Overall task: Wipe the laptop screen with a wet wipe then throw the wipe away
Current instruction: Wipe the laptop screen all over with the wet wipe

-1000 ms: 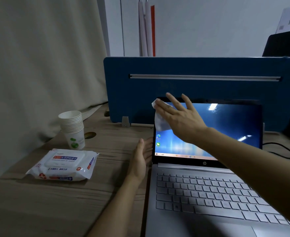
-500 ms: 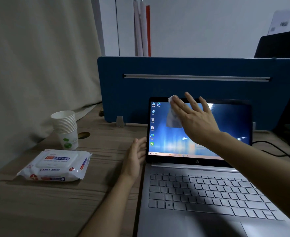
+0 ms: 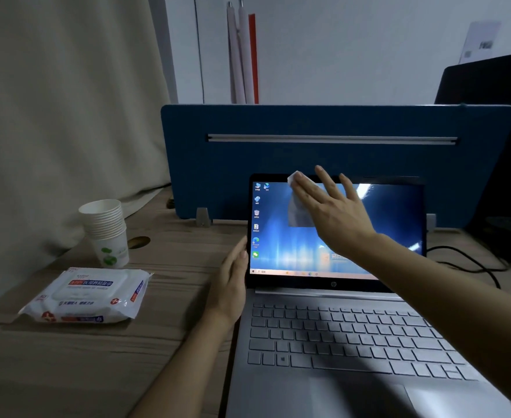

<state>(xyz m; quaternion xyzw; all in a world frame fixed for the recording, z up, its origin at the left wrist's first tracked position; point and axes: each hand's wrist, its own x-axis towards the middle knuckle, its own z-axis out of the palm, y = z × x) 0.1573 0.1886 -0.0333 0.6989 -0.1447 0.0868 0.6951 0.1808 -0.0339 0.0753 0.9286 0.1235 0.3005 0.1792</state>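
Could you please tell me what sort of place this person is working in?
Most likely an office workstation: a blue desk divider stands behind the open laptop on a wooden desk, with a stack of paper cups nearby.

— From where does the camera look?
— From the person's head, forward and down across the wooden desk [image 3: 67, 372], near the open laptop [image 3: 338, 342], whose keyboard fills the lower right.
— How far does it reach?
— Its wide lens takes in the blue divider [image 3: 338, 122] and wall [image 3: 353, 55] behind.
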